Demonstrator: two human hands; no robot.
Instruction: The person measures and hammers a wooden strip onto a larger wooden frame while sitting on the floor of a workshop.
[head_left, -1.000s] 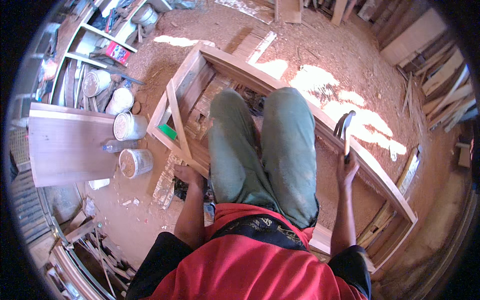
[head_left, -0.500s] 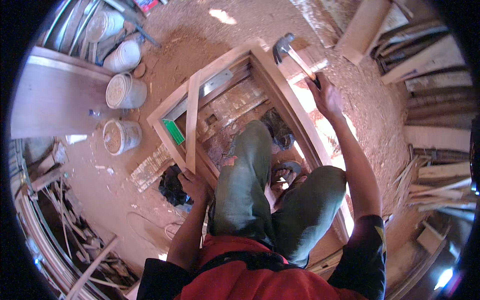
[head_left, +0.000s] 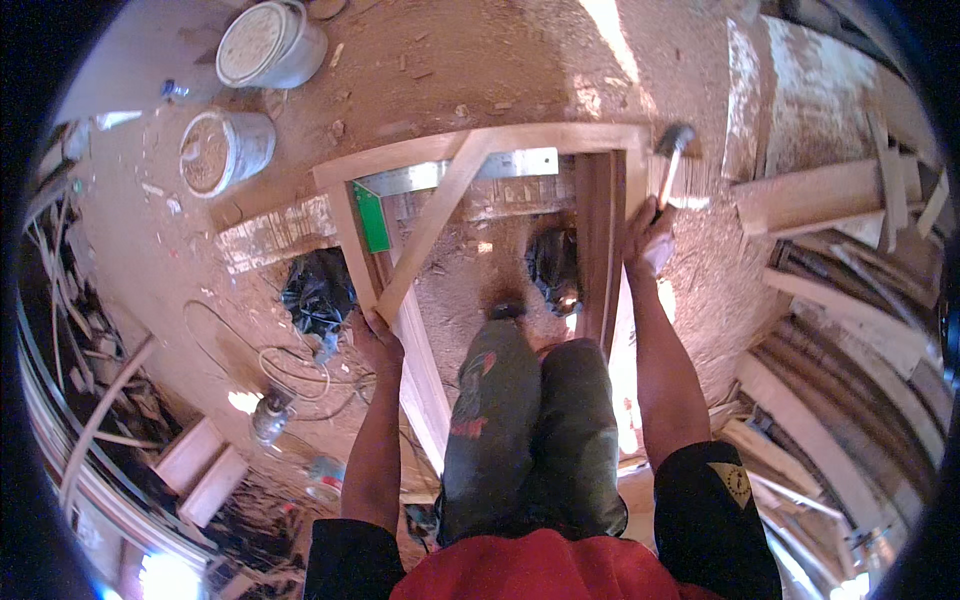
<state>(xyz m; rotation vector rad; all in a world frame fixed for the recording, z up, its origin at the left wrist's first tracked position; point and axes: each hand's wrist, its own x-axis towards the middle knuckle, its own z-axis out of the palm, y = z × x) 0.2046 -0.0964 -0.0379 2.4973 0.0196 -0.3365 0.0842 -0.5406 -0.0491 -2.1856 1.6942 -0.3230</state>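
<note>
A wooden frame (head_left: 545,138) surrounds the space before my legs, with a diagonal batten (head_left: 430,233) across its far left corner. A square with a green stock (head_left: 371,218) and metal blade (head_left: 520,160) lies inside that corner, beneath the batten. My left hand (head_left: 376,342) grips the left member where the batten's lower end meets it. My right hand (head_left: 645,238) is closed round the handle of a hammer (head_left: 676,139) beside the right member, head pointing away from me; whether it also touches the wood I cannot tell.
Two white buckets (head_left: 227,150) stand at back left. A looped cable (head_left: 290,370) and black plastic (head_left: 312,295) lie left of the frame. Offcuts (head_left: 120,420) pile at far left; stacked boards (head_left: 840,380) line the right. My legs (head_left: 530,430) are between the frame's sides.
The view has swung round, so the frame now stands squarer before me. My right hand and the hammer have shifted near the frame's right corner. My left hand still holds the left member.
</note>
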